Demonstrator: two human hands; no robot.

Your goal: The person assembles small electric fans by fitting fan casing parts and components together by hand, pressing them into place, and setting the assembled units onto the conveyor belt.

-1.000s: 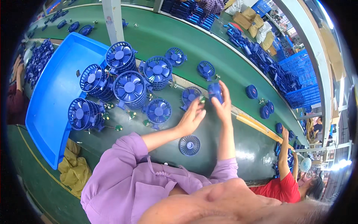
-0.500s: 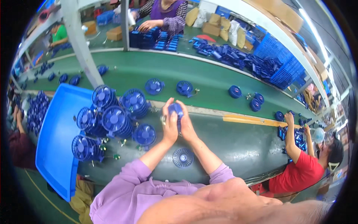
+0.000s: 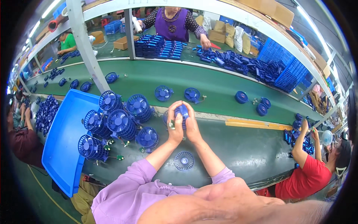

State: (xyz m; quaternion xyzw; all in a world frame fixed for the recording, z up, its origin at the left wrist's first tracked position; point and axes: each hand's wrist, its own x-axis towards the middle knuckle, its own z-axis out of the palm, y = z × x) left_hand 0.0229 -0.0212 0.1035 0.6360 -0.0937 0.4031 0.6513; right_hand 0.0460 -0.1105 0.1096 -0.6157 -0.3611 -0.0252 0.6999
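Between my two raised palms is a round blue fan head (image 3: 181,111), mostly covered by my fingers. My left hand (image 3: 173,128) presses on it from the left, thumb across its front. From the right, my right hand (image 3: 192,127) closes round it. A small circuit board (image 3: 171,124) hangs against my left hand. Below my wrists a round blue slotted grille (image 3: 184,161) lies flat on the dark green bench. To the left of my hands stand several stacks of blue fan heads (image 3: 119,121), some with little circuit boards on wires. A single fan head (image 3: 147,137) is closest to my left wrist.
A blue tray (image 3: 63,149) stands left of the stacks. Beyond my hands runs a green conveyor belt (image 3: 216,89) carrying scattered fan heads. A wooden strip (image 3: 257,124) edges the bench at right. Co-workers sit across the belt and to both sides; a metal post (image 3: 87,52) rises at left.
The whole view has shifted, so the scene sits lower and slightly right. My hands still clasp the fan head. Across the belt, a co-worker's arm now reaches to the pile of blue parts.
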